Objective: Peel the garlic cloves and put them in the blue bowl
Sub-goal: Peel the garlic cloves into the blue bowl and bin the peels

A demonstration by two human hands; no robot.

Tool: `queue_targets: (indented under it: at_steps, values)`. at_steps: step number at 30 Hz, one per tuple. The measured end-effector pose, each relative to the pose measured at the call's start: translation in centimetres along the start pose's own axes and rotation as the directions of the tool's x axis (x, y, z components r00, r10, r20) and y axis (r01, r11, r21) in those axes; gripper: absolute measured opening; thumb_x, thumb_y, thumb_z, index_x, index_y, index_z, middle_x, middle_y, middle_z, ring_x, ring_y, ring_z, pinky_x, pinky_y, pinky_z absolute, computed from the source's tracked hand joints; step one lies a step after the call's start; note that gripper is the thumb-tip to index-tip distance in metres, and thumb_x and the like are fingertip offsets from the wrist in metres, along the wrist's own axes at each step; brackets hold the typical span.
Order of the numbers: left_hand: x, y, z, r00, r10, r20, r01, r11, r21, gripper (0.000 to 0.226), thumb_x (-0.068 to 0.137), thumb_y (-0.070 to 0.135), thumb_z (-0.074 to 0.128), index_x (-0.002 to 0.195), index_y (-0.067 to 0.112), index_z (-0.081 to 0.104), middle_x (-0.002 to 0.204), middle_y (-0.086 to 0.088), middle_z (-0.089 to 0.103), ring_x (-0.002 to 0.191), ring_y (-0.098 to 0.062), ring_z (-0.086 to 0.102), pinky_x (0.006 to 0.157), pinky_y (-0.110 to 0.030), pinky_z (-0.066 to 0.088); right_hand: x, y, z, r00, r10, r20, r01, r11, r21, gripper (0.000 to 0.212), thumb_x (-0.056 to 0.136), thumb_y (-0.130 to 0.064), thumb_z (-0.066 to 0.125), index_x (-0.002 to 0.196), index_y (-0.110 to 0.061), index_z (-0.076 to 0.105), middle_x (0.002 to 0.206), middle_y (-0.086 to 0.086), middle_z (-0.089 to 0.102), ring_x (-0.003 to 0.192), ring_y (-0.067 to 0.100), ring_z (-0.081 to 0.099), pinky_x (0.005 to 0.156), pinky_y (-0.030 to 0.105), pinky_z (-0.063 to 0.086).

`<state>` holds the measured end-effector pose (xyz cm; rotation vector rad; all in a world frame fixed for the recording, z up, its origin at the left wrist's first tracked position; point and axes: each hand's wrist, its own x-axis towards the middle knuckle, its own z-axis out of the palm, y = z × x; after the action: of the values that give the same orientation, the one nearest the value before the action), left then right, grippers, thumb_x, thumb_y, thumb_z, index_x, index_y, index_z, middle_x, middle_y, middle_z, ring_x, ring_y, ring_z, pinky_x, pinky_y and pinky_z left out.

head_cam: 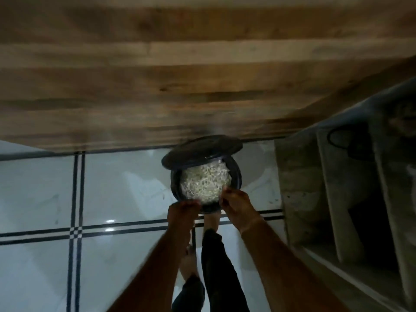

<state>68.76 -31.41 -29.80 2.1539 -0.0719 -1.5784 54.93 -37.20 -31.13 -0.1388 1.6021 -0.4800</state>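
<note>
A dark round bin [236,174] stands on the tiled floor with its lid [200,149] tipped up at the back. It is filled with pale garlic skins [206,183]. My left hand [183,210] hovers over the bin's near left rim with its fingers bunched downward. Over the near right rim my right hand [236,206] has its fingertips drawn together. Motion blur hides whether either hand holds skins. No blue bowl or garlic cloves show in the head view.
A wooden surface [180,75] spans the upper half of the head view, above the bin. Grey concrete shelving [337,199] stands at the right. My foot [211,221] and dark trouser leg [216,266] are at the bin's near side on pale floor tiles [112,188].
</note>
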Motion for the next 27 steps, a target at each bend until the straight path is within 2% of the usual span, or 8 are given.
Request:
queue_targets:
  at_steps: [7, 10, 12, 15, 18, 21, 23, 27]
  values:
    - [10.6, -0.6, 5.1, 0.996, -0.080, -0.048, 0.073, 0.990, -0.124, 0.019, 0.090, 0.001, 0.076, 0.074, 0.012, 0.073, 0.102, -0.018, 0.076, 0.077, -0.026, 0.068, 0.060, -0.028, 0.046, 11.3, 1.1, 1.3, 0.989, 0.140, -0.046, -0.142, 0.989, -0.039, 0.017, 0.107, -0.006, 0.055, 0.104, 0.004, 0.068, 0.089, 0.014, 0.066, 0.077, 0.022, 0.060, 0.106, 0.043, 0.051]
    - [11.2, -0.5, 6.2, 0.995, -0.080, -0.060, 0.072, 0.989, -0.133, 0.005, 0.089, -0.002, 0.076, 0.088, 0.004, 0.076, 0.108, -0.017, 0.074, 0.080, -0.025, 0.065, 0.072, -0.031, 0.053, 12.4, 1.6, 1.0, 0.991, 0.129, -0.041, -0.130, 0.991, -0.013, 0.029, 0.110, -0.007, 0.046, 0.128, 0.005, 0.065, 0.129, 0.017, 0.068, 0.108, 0.026, 0.066, 0.096, 0.036, 0.053]
    - [10.6, 0.0, 6.6, 0.991, -0.099, -0.088, 0.089, 0.989, -0.119, 0.012, 0.088, 0.004, 0.081, 0.095, -0.001, 0.074, 0.103, -0.015, 0.072, 0.091, -0.027, 0.064, 0.083, -0.037, 0.055, 12.2, 1.4, 0.9, 0.993, 0.094, -0.075, -0.092, 0.995, 0.031, 0.020, 0.104, 0.005, 0.052, 0.107, 0.006, 0.072, 0.116, 0.020, 0.072, 0.094, 0.030, 0.071, 0.075, 0.029, 0.060]
    - [8.8, 1.0, 7.1, 0.995, -0.081, -0.063, 0.067, 0.979, -0.191, 0.010, 0.098, 0.005, 0.069, 0.089, 0.000, 0.070, 0.095, -0.017, 0.071, 0.075, -0.023, 0.063, 0.060, -0.025, 0.051, 10.8, 0.4, 0.5, 0.993, 0.049, -0.109, -0.049, 0.999, 0.004, 0.010, 0.098, 0.004, 0.064, 0.100, 0.010, 0.073, 0.099, 0.023, 0.071, 0.072, 0.026, 0.070, 0.047, 0.023, 0.054]
    - [6.3, 2.6, 7.6, 0.996, -0.079, -0.032, 0.069, 0.964, -0.258, 0.017, 0.106, 0.010, 0.054, 0.096, 0.013, 0.067, 0.103, -0.010, 0.068, 0.087, -0.021, 0.063, 0.067, -0.026, 0.047, 8.3, -0.5, 1.2, 1.000, -0.007, -0.005, 0.007, 1.000, -0.001, 0.020, 0.103, -0.006, 0.058, 0.118, -0.002, 0.072, 0.123, 0.017, 0.071, 0.112, 0.031, 0.070, 0.064, 0.023, 0.052]
    - [2.7, 5.2, 7.9, 0.964, -0.185, 0.192, 0.236, 0.927, -0.291, 0.029, 0.111, 0.030, 0.047, 0.134, 0.017, 0.058, 0.137, -0.011, 0.061, 0.132, -0.032, 0.055, 0.092, -0.042, 0.052, 4.7, -0.2, 1.3, 0.998, -0.040, 0.057, 0.044, 0.997, -0.066, 0.020, 0.104, -0.011, 0.058, 0.116, -0.012, 0.075, 0.112, 0.006, 0.072, 0.101, 0.019, 0.067, 0.068, 0.023, 0.053]
    - [0.1, 6.4, 7.4, 0.948, -0.156, 0.277, 0.232, 0.935, -0.267, 0.050, 0.111, 0.030, 0.046, 0.157, 0.011, 0.039, 0.159, -0.003, 0.042, 0.152, -0.031, 0.035, 0.124, -0.038, 0.026, 1.8, 0.4, 0.0, 0.995, -0.069, 0.066, 0.076, 0.990, -0.118, 0.023, 0.106, -0.012, 0.056, 0.122, -0.018, 0.072, 0.116, 0.009, 0.072, 0.092, 0.014, 0.069, 0.072, 0.023, 0.058]
    - [-7.4, 7.2, 5.4, 0.977, 0.011, 0.215, 0.044, 0.967, -0.251, 0.038, 0.109, 0.027, 0.053, 0.146, 0.022, 0.054, 0.146, 0.001, 0.056, 0.131, -0.020, 0.052, 0.106, -0.035, 0.039, -6.2, -0.2, -3.9, 0.978, -0.198, 0.069, 0.203, 0.977, -0.071, 0.028, 0.108, -0.012, 0.054, 0.133, -0.012, 0.066, 0.133, 0.012, 0.066, 0.105, 0.017, 0.066, 0.081, 0.019, 0.059]
